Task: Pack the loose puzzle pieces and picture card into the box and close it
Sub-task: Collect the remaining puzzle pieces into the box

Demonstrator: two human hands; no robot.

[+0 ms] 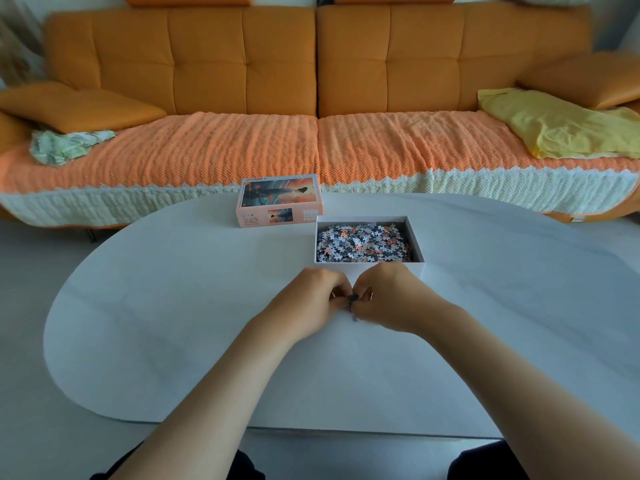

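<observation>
Puzzle pieces (pixel 363 244) are mostly packed: a thick heap of them fills the open white box (pixel 362 219), which sits on the table (pixel 173 306). Lid (pixel 280 201) is off and stands just beyond the box's far left corner, picture side up and not touching the box. Both hands are bunched together on the table just in front of the box's near wall, fingertips almost meeting. Right hand (pixel 394 299) has curled fingers pinching a dark piece (pixel 353 297). Left hand (pixel 308 301) is curled in toward the same spot, but whether it grips a piece of its own I cannot tell, since the fingers hide it. One more small piece (pixel 355 318) lies on the table right under the fingertips, nearer the person than the box. No other strays show around the box, so this looks like the last of the gathering. The picture card is not visible anywhere near the box; it may be under the heap or out of view, I cannot tell. Left to do, as I judge it: drop these last pieces in the box, put the card in if it is not there already, and fit the lid over the box. An orange sofa (pixel 311 81) stands behind the box.
</observation>
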